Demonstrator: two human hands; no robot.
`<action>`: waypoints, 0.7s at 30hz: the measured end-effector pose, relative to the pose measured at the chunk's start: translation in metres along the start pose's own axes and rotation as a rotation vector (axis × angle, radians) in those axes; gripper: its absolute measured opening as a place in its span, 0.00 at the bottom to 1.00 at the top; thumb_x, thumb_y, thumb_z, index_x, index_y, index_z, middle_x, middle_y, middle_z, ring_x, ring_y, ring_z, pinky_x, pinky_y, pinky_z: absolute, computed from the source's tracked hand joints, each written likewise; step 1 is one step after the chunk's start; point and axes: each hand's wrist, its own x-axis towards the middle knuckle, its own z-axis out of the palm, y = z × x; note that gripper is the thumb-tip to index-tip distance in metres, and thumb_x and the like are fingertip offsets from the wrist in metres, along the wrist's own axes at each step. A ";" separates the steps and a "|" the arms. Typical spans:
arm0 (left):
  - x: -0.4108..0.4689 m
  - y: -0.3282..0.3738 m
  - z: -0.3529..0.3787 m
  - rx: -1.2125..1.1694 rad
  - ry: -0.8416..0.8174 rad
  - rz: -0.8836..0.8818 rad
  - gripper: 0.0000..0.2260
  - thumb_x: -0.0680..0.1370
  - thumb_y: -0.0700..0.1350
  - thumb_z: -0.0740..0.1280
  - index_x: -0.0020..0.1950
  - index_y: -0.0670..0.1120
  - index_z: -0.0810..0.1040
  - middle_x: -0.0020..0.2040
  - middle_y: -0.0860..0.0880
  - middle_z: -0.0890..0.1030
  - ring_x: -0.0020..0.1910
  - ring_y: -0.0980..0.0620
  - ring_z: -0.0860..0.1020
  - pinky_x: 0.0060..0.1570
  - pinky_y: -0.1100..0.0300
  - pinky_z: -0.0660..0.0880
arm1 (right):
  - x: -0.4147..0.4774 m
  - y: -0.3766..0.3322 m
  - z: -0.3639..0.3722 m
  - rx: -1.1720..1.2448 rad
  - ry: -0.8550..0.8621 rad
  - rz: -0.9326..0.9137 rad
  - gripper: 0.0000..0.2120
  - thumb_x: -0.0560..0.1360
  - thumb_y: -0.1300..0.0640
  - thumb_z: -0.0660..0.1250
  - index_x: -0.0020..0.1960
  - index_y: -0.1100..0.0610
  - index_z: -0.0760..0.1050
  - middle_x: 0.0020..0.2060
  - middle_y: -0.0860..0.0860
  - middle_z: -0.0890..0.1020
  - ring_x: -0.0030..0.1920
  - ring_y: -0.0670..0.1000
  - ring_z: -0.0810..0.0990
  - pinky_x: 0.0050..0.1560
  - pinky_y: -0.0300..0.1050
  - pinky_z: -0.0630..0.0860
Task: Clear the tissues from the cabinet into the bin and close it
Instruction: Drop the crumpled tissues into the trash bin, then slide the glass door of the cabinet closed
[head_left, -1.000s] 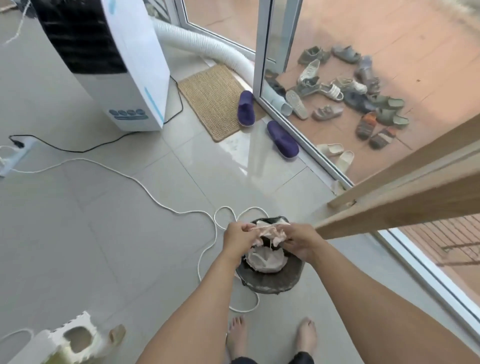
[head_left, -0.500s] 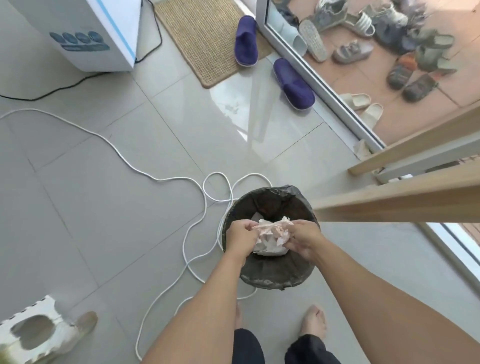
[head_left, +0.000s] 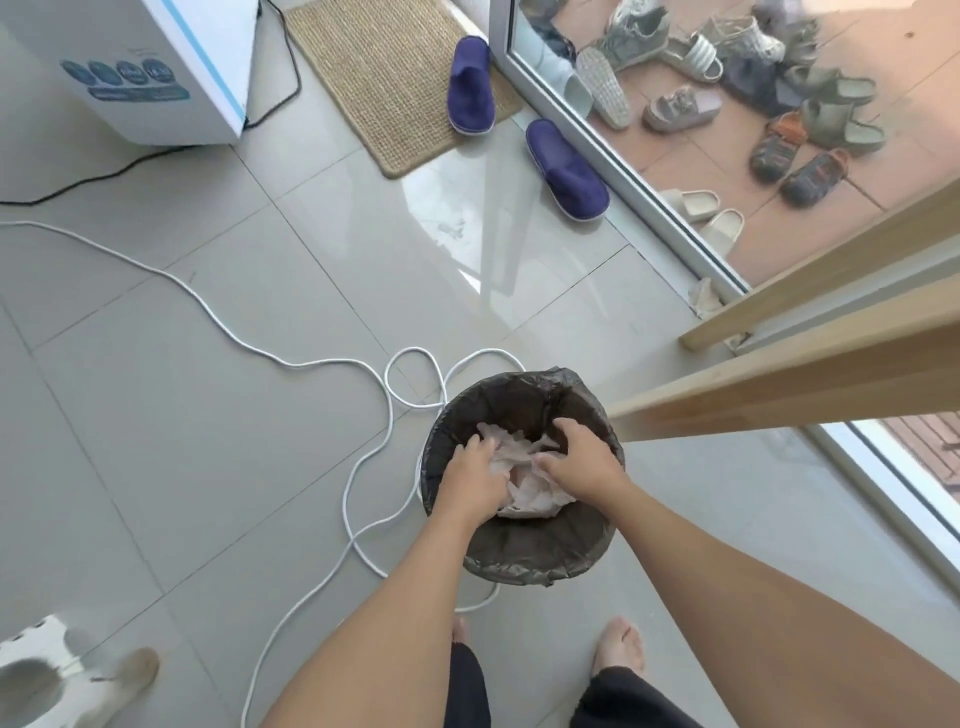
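A round bin (head_left: 530, 558) lined with a black bag stands on the tiled floor in front of my bare feet. Crumpled white tissues (head_left: 524, 493) lie inside it. Both my hands reach down into the bin: my left hand (head_left: 470, 475) rests on the left of the tissue heap, fingers spread, and my right hand (head_left: 579, 460) presses on its right side, palm down. Whether either hand still grips tissue is hidden under the palms. A light wooden cabinet edge (head_left: 779, 384) juts in from the right, just beside the bin.
A white cable (head_left: 363, 395) loops on the floor left of and behind the bin. A white appliance (head_left: 156, 73), a woven mat (head_left: 384, 78) and blue slippers (head_left: 566, 171) lie further back. A glass sliding door (head_left: 649, 208) runs along the right, with several shoes outside.
My hands, which held the tissue bundle above the bin's rim, have gone down into the bin and flattened onto the tissues. The view has tilted down and come closer.
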 end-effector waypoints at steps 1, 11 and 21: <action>-0.015 0.007 -0.011 0.031 0.018 0.021 0.24 0.79 0.43 0.61 0.75 0.42 0.62 0.76 0.42 0.63 0.75 0.42 0.60 0.71 0.52 0.60 | -0.014 -0.009 -0.008 -0.067 0.016 -0.038 0.30 0.75 0.53 0.65 0.75 0.57 0.62 0.72 0.56 0.69 0.71 0.56 0.69 0.69 0.47 0.65; -0.189 0.118 -0.180 0.100 0.356 0.265 0.12 0.79 0.43 0.62 0.59 0.39 0.76 0.62 0.41 0.78 0.63 0.42 0.74 0.64 0.51 0.69 | -0.210 -0.154 -0.147 -0.397 0.351 -0.360 0.19 0.77 0.53 0.62 0.66 0.58 0.71 0.64 0.56 0.74 0.64 0.58 0.71 0.64 0.54 0.72; -0.347 0.246 -0.341 0.111 0.717 0.588 0.10 0.78 0.45 0.62 0.54 0.43 0.79 0.53 0.42 0.83 0.54 0.40 0.80 0.50 0.51 0.75 | -0.392 -0.275 -0.284 -0.483 0.770 -0.575 0.18 0.76 0.50 0.63 0.61 0.58 0.74 0.64 0.56 0.74 0.63 0.60 0.71 0.62 0.54 0.71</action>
